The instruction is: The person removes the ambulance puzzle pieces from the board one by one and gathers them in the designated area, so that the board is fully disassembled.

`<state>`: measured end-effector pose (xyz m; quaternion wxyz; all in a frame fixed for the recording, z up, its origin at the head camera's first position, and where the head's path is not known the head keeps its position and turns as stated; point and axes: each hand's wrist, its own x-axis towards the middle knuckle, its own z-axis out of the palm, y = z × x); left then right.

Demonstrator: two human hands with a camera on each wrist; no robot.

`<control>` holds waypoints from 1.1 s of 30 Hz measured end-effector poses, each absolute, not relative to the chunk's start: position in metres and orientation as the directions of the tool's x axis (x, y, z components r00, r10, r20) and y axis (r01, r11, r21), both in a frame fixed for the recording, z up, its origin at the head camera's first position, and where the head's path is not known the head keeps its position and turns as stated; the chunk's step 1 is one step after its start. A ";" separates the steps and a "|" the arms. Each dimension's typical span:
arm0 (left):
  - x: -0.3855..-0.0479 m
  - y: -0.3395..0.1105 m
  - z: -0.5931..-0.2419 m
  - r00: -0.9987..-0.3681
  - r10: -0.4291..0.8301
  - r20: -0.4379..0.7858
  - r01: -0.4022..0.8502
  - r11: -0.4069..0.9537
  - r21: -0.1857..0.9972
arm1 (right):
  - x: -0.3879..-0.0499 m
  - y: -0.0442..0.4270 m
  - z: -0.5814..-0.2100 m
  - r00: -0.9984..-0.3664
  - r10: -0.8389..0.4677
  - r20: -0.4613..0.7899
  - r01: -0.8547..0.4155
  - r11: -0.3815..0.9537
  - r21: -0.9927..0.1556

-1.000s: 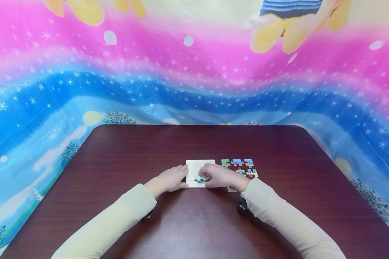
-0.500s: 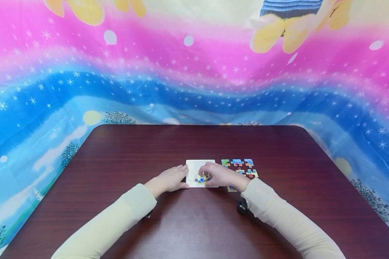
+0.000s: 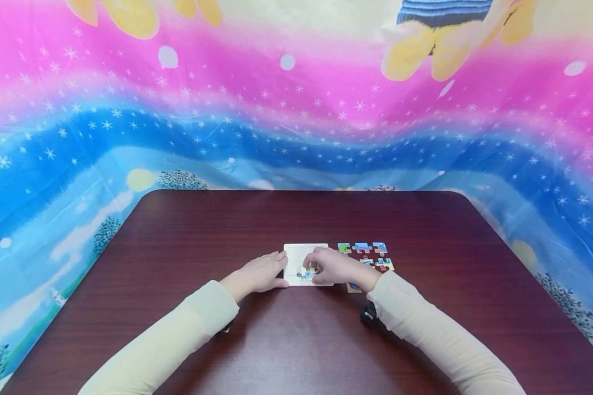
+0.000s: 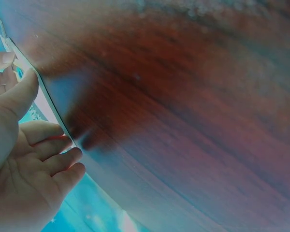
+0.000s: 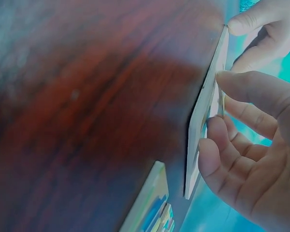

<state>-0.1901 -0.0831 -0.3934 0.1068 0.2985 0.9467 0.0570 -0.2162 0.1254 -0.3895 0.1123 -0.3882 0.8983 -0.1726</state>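
A pale rectangular puzzle board (image 3: 292,255) lies flat on the table. My left hand (image 3: 259,273) rests along the board's left edge, with the thumb at its near corner. In the left wrist view the fingers of this left hand (image 4: 36,164) touch the edge, only loosely bent. Over the board, my right hand (image 3: 335,267) pinches a colourful jigsaw piece (image 3: 306,272) at the near side. From the right wrist view, the thumb and fingers of my right hand (image 5: 261,140) come down onto the board (image 5: 197,135); the piece is mostly hidden there.
Several loose jigsaw pieces (image 3: 362,248) lie right of the board, some hidden under my right forearm. One jigsaw piece (image 3: 353,288) sits near the right wrist. A black device (image 3: 369,316) is at the right cuff. The dark brown table (image 3: 217,225) meets a printed cloth (image 3: 296,131) behind.
The jigsaw piece under my right fingertips has shifted very slightly on the board. Both hands and the board stay in practically the same place.
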 end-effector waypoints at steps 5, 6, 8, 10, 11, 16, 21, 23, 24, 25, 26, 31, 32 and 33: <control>-0.190 -0.084 -0.394 -0.799 0.579 -0.163 0.555 0.814 0.171 | -0.216 0.127 -0.387 -0.685 -0.726 -0.069 -0.636 0.641 -0.429; -0.190 -0.084 -0.394 -0.798 0.580 -0.162 0.556 0.813 0.170 | -0.216 0.128 -0.386 -0.685 -0.726 -0.068 -0.633 0.638 -0.439; -0.190 -0.084 -0.394 -0.797 0.582 -0.159 0.558 0.812 0.171 | -0.215 0.129 -0.384 -0.686 -0.725 -0.066 -0.627 0.634 -0.453; -0.190 -0.084 -0.394 -0.796 0.584 -0.158 0.559 0.810 0.174 | -0.215 0.131 -0.383 -0.688 -0.723 -0.067 -0.619 0.633 -0.464; -0.190 -0.084 -0.394 -0.796 0.585 -0.158 0.560 0.810 0.174 | -0.215 0.132 -0.382 -0.693 -0.718 -0.069 -0.612 0.636 -0.469; -0.190 -0.084 -0.394 -0.795 0.584 -0.162 0.560 0.810 0.173 | -0.213 0.139 -0.380 -0.720 -0.690 -0.071 -0.580 0.655 -0.483; -0.189 -0.084 -0.394 -0.795 0.584 -0.163 0.560 0.811 0.169 | -0.211 0.149 -0.379 -0.717 -0.697 -0.032 -0.597 0.637 -0.487; -0.189 -0.084 -0.394 -0.794 0.586 -0.161 0.564 0.809 0.167 | -0.211 0.154 -0.379 -0.711 -0.703 -0.005 -0.612 0.623 -0.488; -0.189 -0.084 -0.394 -0.793 0.587 -0.161 0.565 0.808 0.166 | -0.210 0.157 -0.379 -0.708 -0.706 0.010 -0.620 0.615 -0.488; -0.189 -0.084 -0.394 -0.793 0.588 -0.161 0.565 0.808 0.167 | -0.210 0.160 -0.379 -0.708 -0.706 0.020 -0.622 0.610 -0.490; -0.189 -0.084 -0.395 -0.793 0.588 -0.161 0.564 0.808 0.169 | -0.210 0.163 -0.378 -0.708 -0.706 0.026 -0.622 0.605 -0.498; -0.189 -0.084 -0.395 -0.793 0.587 -0.166 0.564 0.809 0.166 | -0.208 0.180 -0.376 -0.724 -0.689 0.036 -0.597 0.600 -0.532; -0.189 -0.084 -0.395 -0.792 0.587 -0.166 0.565 0.808 0.165 | -0.208 0.183 -0.376 -0.727 -0.686 0.039 -0.595 0.600 -0.536; -0.189 -0.084 -0.394 -0.792 0.588 -0.166 0.566 0.808 0.165 | -0.208 0.186 -0.376 -0.729 -0.683 0.043 -0.594 0.601 -0.535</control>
